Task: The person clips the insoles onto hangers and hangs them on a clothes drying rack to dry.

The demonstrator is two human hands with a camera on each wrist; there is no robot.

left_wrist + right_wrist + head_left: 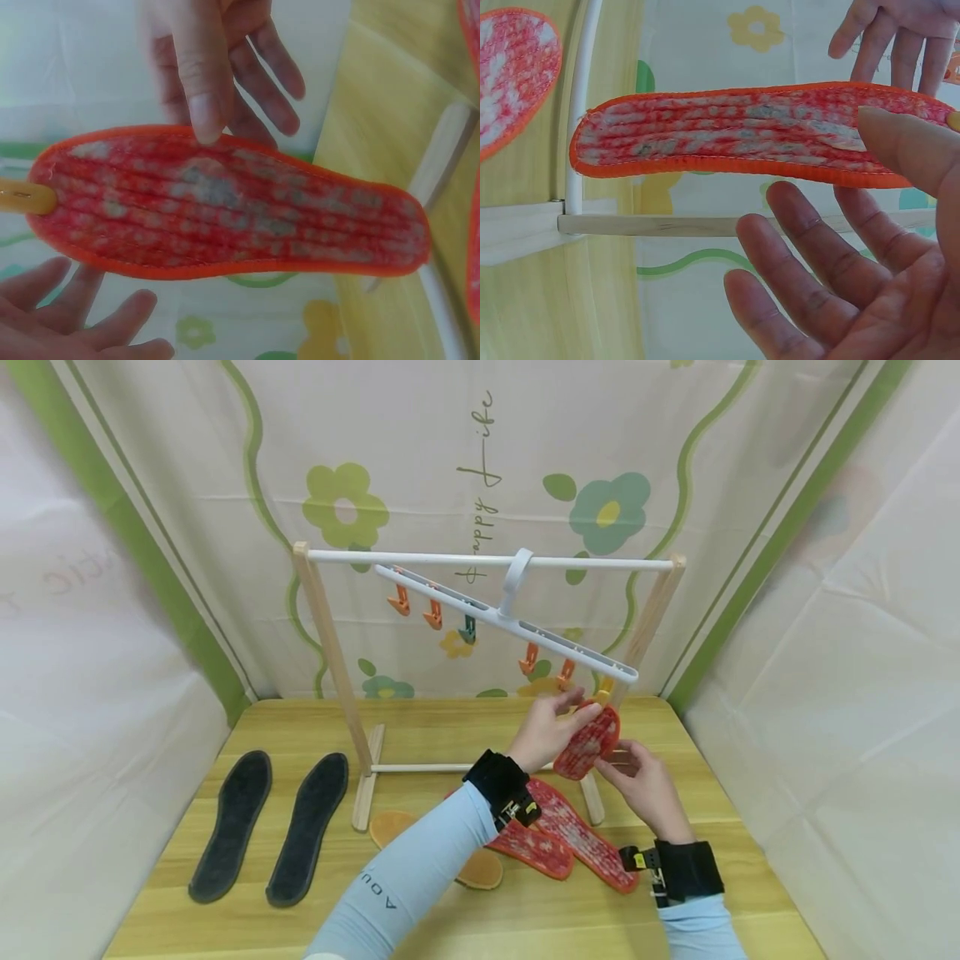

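Note:
A red-and-white insole [590, 742] with orange edging hangs from a yellow clip [604, 691] at the low right end of a tilted white clip hanger [502, 617]. Beside the insole's upper part is my left hand [551, 727], its fingers spread near the clip. My right hand [643, 781] is at the opposite edge; in the right wrist view its thumb overlaps the insole [727, 135] and the other fingers extend loosely past the edge. In the left wrist view the yellow clip [28, 196] bites the insole's wide end.
The hanger hooks over a white-rod wooden rack [333, 668]; orange clips [432, 614] and a green clip [468, 628] hang unloaded. Two black insoles [231, 827] lie left on the table [585, 927]. Two red insoles [577, 831] and tan insoles [480, 870] lie partly under my left arm.

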